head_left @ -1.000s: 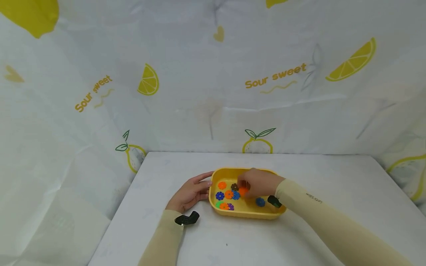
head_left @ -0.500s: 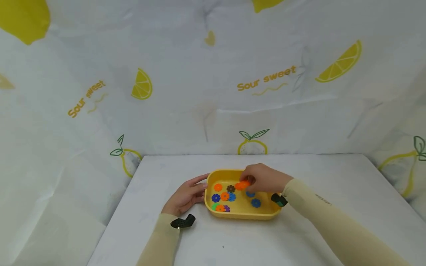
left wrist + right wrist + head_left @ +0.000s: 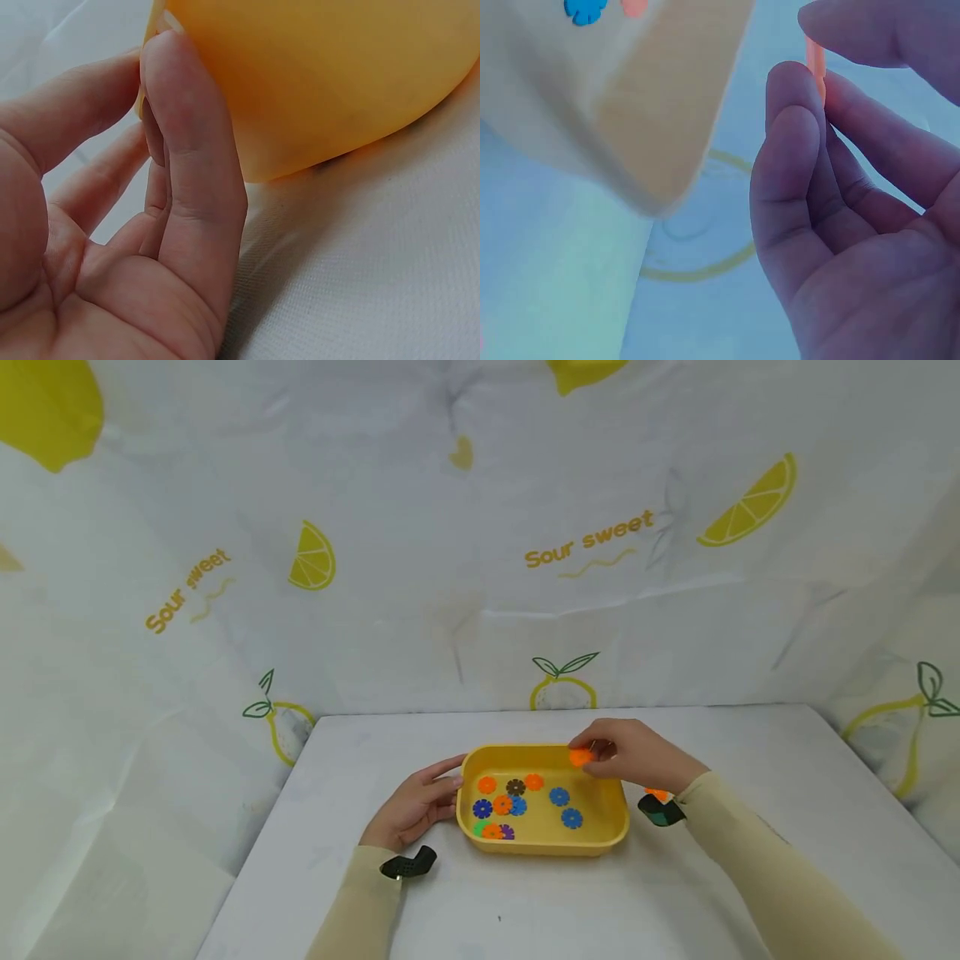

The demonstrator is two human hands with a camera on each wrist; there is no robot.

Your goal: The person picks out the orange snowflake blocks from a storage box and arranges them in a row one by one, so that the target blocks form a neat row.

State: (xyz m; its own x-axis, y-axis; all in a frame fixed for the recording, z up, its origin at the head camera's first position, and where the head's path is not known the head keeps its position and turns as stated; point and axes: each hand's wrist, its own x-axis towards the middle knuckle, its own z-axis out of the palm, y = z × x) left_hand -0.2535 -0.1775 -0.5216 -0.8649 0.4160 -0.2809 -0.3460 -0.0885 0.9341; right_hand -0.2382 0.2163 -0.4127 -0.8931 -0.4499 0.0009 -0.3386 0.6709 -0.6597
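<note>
In the head view, a shallow yellow plastic tray [image 3: 543, 847] stands on the white table. My left hand [image 3: 411, 808] grips its left rim, thumb and fingers on either side of the wall, seen close in the left wrist view. Over the tray's far right edge, my right hand [image 3: 643, 752] pinches an orange notched disc [image 3: 580, 757] between thumb and fingers. The right wrist view shows this disc edge-on. Inside the tray lie several flat notched discs: orange, green, purple, a brown disc [image 3: 515, 787], a dark blue disc [image 3: 482, 808] and lighter blue discs, such as one [image 3: 572, 818] at right.
Another orange piece [image 3: 657, 794] lies on the white table [image 3: 525, 914] right of the tray, partly hidden by the right wrist strap [image 3: 662, 811]. A white curtain [image 3: 420, 585] with lemon prints hangs behind the table.
My right hand has lifted an orange disc and carried it right to the tray's far right edge. The orange piece on the table has come into view. My left hand keeps its grip.
</note>
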